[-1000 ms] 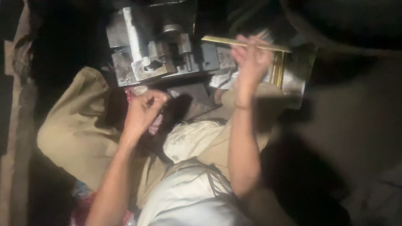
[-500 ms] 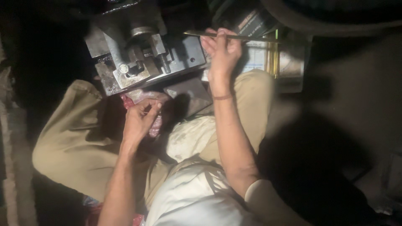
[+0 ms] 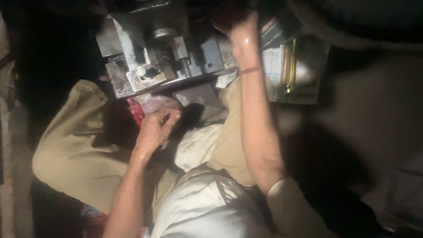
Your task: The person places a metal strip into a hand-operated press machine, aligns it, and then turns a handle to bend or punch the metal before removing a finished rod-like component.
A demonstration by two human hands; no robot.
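Observation:
I sit with my knees apart in khaki trousers [image 3: 75,150]. My left hand [image 3: 155,128] rests in my lap, its fingers curled and pinched on the edge of a clear plastic bag [image 3: 152,104] with something red in it. My right hand [image 3: 240,31] reaches up to the dark right side of a grey metal bench machine [image 3: 145,57] with a screw and clamp block. A thin red band circles that wrist. Its fingers are lost in shadow, and no rod shows in them.
An open metal box [image 3: 308,75] holding thin brass rods [image 3: 288,66] and papers lies right of the machine. A dark flat plate [image 3: 198,94] sits under the machine's front edge. A white cloth [image 3: 198,145] lies on my lap. The surroundings are dark.
My right hand, which held a thin brass rod, has gone up and left to the machine's right side; the rod is out of sight. My left hand stayed at the bag.

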